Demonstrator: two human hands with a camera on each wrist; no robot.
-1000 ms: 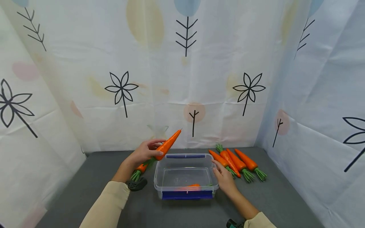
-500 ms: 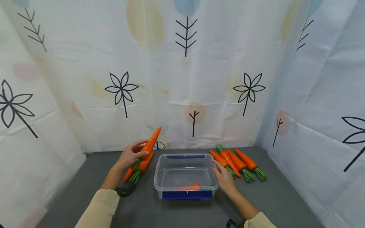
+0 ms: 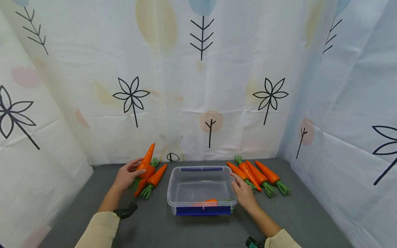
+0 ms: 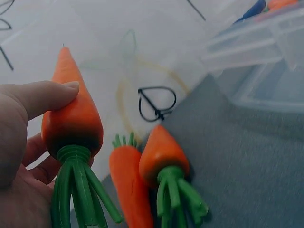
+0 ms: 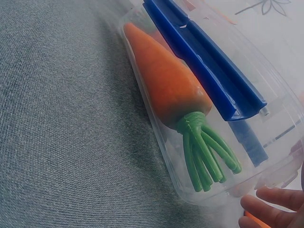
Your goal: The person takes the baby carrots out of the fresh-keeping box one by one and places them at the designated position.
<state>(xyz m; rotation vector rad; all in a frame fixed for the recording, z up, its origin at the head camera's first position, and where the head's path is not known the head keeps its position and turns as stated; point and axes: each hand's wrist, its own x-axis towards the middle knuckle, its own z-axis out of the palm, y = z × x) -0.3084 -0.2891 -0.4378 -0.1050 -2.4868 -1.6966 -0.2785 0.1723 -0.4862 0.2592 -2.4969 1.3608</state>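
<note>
My left hand [image 3: 125,177] grips a toy-like orange carrot [image 3: 147,158], its tip up and green stalks down, at the table's left. In the left wrist view the thumb lies across this carrot [image 4: 71,111]. Just beside it, two more carrots lie on the table: one [image 3: 158,175] with its stalks toward me, the other [image 3: 141,187] with stalks pointing away. My right hand [image 3: 245,194] touches the right side of a clear plastic box [image 3: 186,191], fingers fairly straight. Inside, along its front wall, lies a carrot [image 5: 164,78], seen through the plastic.
Several carrots [image 3: 260,175] lie in a row at the right, behind my right hand. The box has blue latches [image 3: 203,210] at front and back and no lid on it. A printed curtain [image 3: 173,103] hangs behind the grey table [image 3: 155,224].
My left hand has carried the carrot leftward from above the box's back left corner to over the two carrots at the left. The right hand and the box have stayed in place.
</note>
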